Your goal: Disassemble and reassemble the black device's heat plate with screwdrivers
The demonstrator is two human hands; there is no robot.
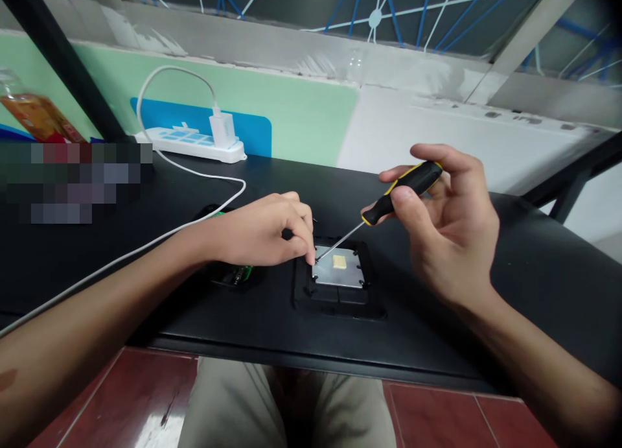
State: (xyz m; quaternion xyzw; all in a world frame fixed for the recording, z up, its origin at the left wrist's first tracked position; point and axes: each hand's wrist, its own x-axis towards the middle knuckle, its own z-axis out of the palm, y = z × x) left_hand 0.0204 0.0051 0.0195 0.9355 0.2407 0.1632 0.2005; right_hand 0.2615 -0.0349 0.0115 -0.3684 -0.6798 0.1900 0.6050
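Note:
My right hand (449, 224) is closed around the black and yellow handle of a screwdriver (403, 192). Its thin shaft slants down to the left, and the tip is at the left edge of a silver metal plate (328, 276). A small pale yellow pad (339, 262) lies on that plate, which sits in a black plastic housing (340, 312) flat on the table. Pinched together beside the screwdriver tip are the fingers of my left hand (272, 231); whatever may be between them is hidden. Dark screw points show along the plate's edges.
Partly under my left wrist lies a black part with a green circuit board (238, 274). A white cable (194, 172) runs across the black table (418, 351) from a charger (222, 130) in a power strip (187, 143). An orange bottle (36, 114) stands far left.

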